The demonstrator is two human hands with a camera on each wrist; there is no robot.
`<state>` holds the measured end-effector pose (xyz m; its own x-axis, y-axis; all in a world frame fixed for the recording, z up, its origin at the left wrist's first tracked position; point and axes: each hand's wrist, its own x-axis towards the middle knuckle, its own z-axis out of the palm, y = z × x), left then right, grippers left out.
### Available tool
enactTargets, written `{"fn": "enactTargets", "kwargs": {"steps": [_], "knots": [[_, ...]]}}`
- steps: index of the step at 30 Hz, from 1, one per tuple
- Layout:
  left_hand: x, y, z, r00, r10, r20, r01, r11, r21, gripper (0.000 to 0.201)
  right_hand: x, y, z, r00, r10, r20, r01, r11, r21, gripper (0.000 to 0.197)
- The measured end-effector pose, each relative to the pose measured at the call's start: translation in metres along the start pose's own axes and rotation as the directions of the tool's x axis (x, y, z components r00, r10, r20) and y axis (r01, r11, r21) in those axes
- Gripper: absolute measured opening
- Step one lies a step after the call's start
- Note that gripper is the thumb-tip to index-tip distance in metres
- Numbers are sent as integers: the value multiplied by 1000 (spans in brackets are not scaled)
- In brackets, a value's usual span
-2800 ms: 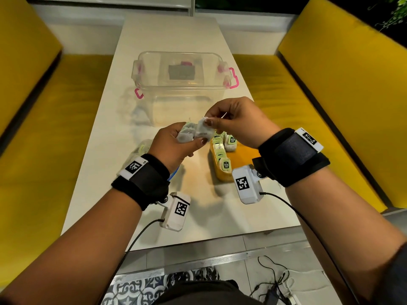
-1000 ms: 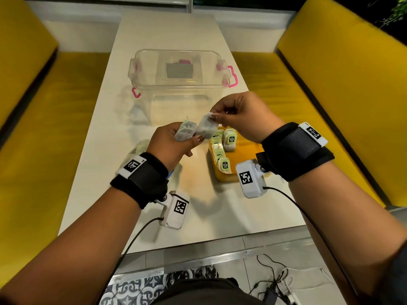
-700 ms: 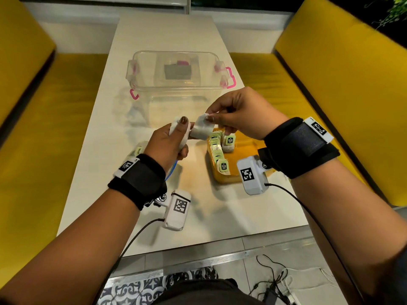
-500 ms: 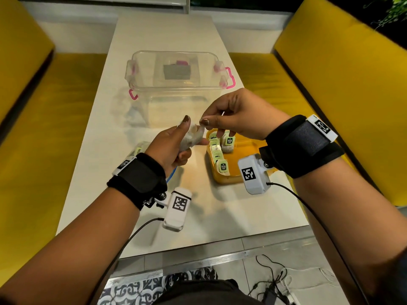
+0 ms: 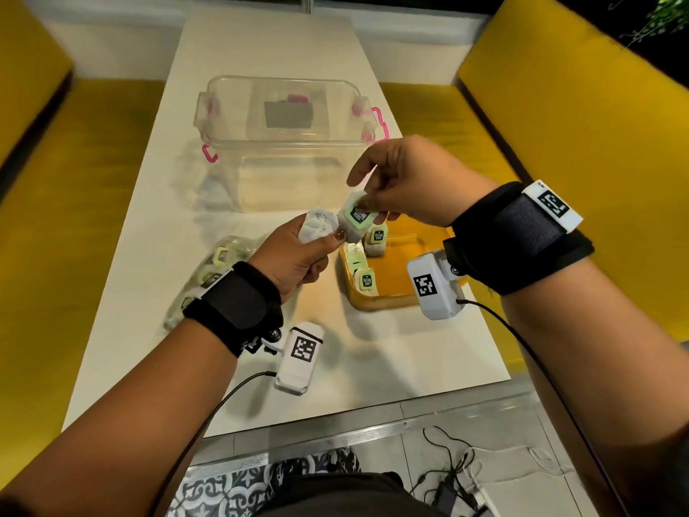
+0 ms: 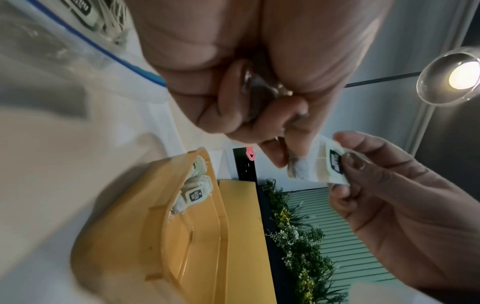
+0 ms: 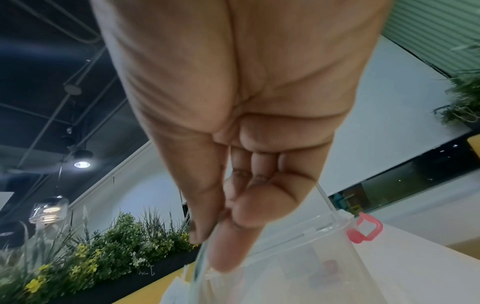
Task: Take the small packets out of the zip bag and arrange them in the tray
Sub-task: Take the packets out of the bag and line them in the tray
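Head view: a green-labelled packet (image 5: 357, 217), previously merged with the left hand's (image 5: 294, 255) pinched packet (image 5: 317, 227), is now pinched separately by the right hand (image 5: 406, 181).

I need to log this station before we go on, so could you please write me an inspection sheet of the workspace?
Surface: white table, bare at the near edge.
Job's things: orange tray with several packets along its left side; zip bag lying left, packets inside.
Clutter: clear lidded box with pink latches.
Grippers: left hand pinches one packet; right hand pinches a green-labelled packet; the two packets touch.
Cables: wrist-camera leads; more wires on the floor.
Surroundings: yellow benches on both sides.
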<state>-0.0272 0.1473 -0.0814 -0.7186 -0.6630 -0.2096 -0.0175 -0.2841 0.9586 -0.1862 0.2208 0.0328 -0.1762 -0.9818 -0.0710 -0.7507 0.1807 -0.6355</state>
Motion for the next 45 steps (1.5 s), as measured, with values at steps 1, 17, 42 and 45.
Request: {"fn": "enactTargets", "kwargs": {"steps": [1, 17, 42, 45], "knots": [[2, -1, 1, 1000, 6, 0, -6, 1000, 17, 34, 1, 2, 0, 1000, 18, -22, -17, 1000, 13, 21], [26, -28, 15, 971, 13, -239, 125, 823, 554, 28, 33, 44, 11, 946, 240, 216, -55, 779, -625, 10], [19, -37, 17, 952, -17, -305, 219, 734, 642, 26, 81, 80, 53, 941, 247, 229, -23, 727, -687, 16], [15, -34, 16, 951, -8, -310, 205, 765, 610, 24, 80, 81, 47, 959, 209, 191, -25, 733, -680, 18]]}}
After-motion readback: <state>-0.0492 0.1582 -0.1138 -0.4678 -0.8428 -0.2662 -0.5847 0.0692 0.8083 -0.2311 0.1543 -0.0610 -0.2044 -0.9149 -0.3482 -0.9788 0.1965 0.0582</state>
